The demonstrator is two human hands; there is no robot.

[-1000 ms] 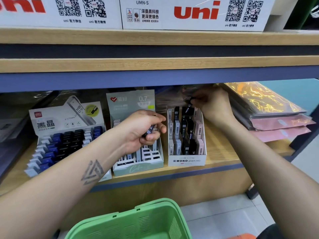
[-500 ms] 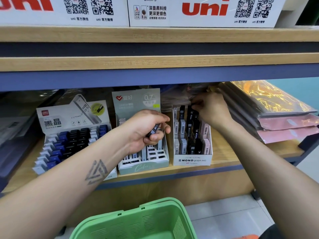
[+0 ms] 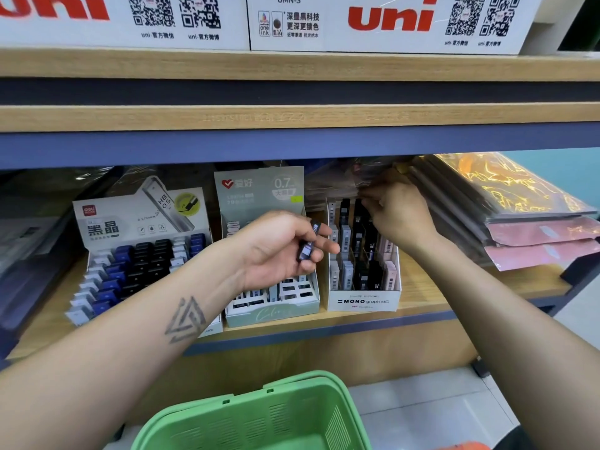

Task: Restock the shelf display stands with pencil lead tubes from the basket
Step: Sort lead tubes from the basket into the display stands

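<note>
Here, over the wooden shelf [image 3: 422,297], left hand [image 3: 276,248] grips lead tubes [image 3: 306,246] — right hand's [image 3: 399,216] grip unclear.

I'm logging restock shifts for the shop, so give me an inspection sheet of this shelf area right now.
Surface: wooden shelf board, blue edged.
Job's things: white MONO display stand; pale green 0.7 stand; white HB 0.5 stand; green plastic basket.
Clutter: wrapped orange and pink folders.
Hands: left hand holds small dark lead tubes; right hand reaches into the MONO stand's back row.
Cables: nothing seen.
Surroundings: white uni boxes above.
</note>
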